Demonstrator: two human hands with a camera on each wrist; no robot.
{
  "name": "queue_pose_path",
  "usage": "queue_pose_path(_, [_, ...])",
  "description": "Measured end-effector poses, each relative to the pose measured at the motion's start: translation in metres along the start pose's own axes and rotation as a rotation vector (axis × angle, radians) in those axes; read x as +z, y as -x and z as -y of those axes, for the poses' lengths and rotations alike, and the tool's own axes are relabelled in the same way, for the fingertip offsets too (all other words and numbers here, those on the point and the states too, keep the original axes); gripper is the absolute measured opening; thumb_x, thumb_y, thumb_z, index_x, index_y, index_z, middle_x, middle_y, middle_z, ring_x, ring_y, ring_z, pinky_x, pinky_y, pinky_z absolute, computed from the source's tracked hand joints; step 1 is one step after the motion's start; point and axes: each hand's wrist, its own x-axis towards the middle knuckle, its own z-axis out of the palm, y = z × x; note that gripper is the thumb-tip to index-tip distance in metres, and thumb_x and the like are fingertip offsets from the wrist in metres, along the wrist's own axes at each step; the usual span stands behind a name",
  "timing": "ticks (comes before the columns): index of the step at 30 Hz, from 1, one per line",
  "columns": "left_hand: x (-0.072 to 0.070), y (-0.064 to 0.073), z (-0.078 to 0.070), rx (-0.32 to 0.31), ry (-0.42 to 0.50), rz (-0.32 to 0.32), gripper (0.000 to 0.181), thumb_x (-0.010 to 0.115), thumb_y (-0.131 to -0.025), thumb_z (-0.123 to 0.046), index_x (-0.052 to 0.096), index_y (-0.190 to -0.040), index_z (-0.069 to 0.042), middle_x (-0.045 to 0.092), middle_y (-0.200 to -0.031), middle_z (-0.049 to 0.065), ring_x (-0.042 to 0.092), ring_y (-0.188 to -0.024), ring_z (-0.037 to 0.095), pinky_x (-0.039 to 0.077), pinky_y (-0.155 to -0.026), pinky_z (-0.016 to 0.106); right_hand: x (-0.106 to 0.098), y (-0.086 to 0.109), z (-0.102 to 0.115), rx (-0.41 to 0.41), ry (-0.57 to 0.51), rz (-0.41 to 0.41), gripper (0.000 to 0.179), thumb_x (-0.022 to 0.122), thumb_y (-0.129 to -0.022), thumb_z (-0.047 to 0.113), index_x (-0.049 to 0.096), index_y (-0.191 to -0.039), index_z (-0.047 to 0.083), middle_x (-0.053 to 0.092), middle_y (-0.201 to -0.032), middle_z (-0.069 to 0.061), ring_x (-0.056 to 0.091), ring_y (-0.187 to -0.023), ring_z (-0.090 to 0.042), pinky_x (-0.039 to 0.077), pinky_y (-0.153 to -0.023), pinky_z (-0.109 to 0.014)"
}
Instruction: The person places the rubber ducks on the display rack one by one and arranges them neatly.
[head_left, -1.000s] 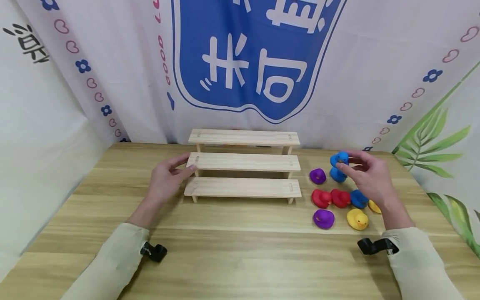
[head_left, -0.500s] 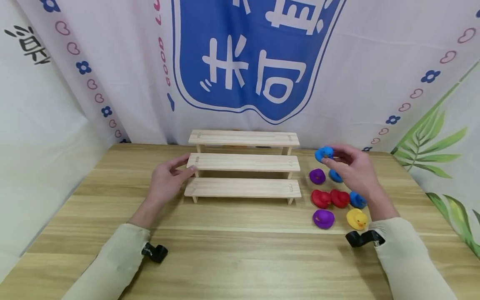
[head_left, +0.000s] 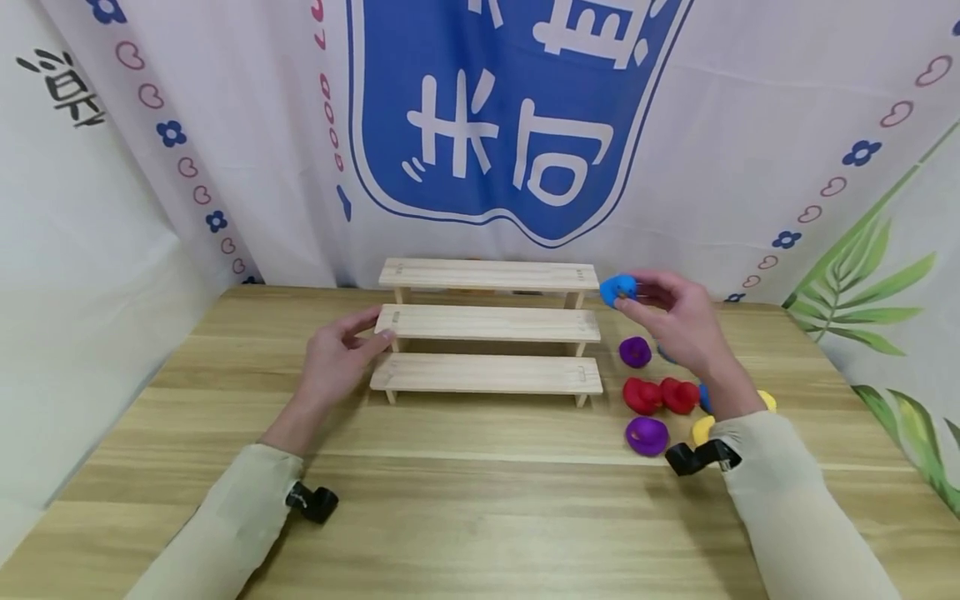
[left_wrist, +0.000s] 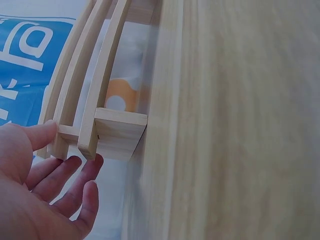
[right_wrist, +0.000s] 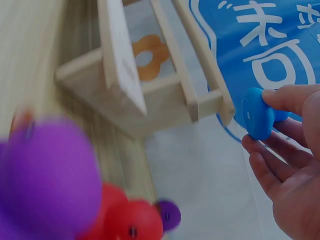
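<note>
- Grip of the right hand (head_left: 678,321): thumb and fingers pinch a blue duck (head_left: 618,290), holding it in the air.
- The blue duck is just beside the right end of the stand's top step; the right wrist view shows a gap between them and the duck's flat underside.
- Grip of the left hand (head_left: 333,354): thumb and fingers grasp the left end of the wooden stand (head_left: 487,322) at its middle step.
- The stand has three steps rising toward the far side and stands upright at the far part of the bench (head_left: 480,517).
- Right of the stand, a purple duck (head_left: 635,352) lies far and another purple duck (head_left: 647,436) near.
- Between those are two red ducks (head_left: 680,395), side by side.
- Farther right, other blue and yellow ducks are partly hidden by the right arm.
- Behind the bench hangs a white cloth (head_left: 750,125) with a large blue emblem (head_left: 495,196).
- Both sleeves are pale; each wrist carries a small black device (head_left: 312,502).
</note>
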Motion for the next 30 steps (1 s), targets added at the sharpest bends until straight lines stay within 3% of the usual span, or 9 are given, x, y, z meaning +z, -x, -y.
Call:
queue_pose_path(8, [0.001,0.0,-0.002,0.017,-0.003,-0.008,0.057,0.067,-0.092,-0.045,0.054,-0.143,-0.024,0.059,-0.141,0.007,0.066,-0.101,0.021,0.052,-0.063,0.019,0.021,-0.011,0.013,-0.052,-0.08,0.03,0.044,0.073,-0.091,0.03,0.063,-0.13,0.014,0.065,-0.126,-0.005,0.063,-0.113,-0.019,0.051,-0.095,-0.02])
queue_pose_path(16, [0.001,0.002,-0.002,0.006,0.012,-0.003,0.056,0.067,-0.093,-0.044,0.053,-0.143,-0.025,0.058,-0.142,0.007,0.068,-0.103,0.024,0.055,-0.068,0.022,0.038,-0.02,0.026,-0.083,-0.134,0.078,0.046,0.074,-0.09,0.028,0.062,-0.132,0.013,0.064,-0.127,-0.008,0.063,-0.115,-0.022,0.051,-0.102,-0.035])
queue_pose_path(30, [0.001,0.001,0.001,0.023,-0.011,-0.011,0.056,0.066,-0.093,-0.047,0.053,-0.143,-0.026,0.059,-0.141,0.009,0.064,-0.104,0.024,0.051,-0.065,0.018,0.061,-0.03,0.043,-0.013,-0.192,0.119,0.046,0.074,-0.09,0.029,0.062,-0.132,0.018,0.064,-0.128,-0.005,0.064,-0.114,-0.021,0.053,-0.099,-0.038])
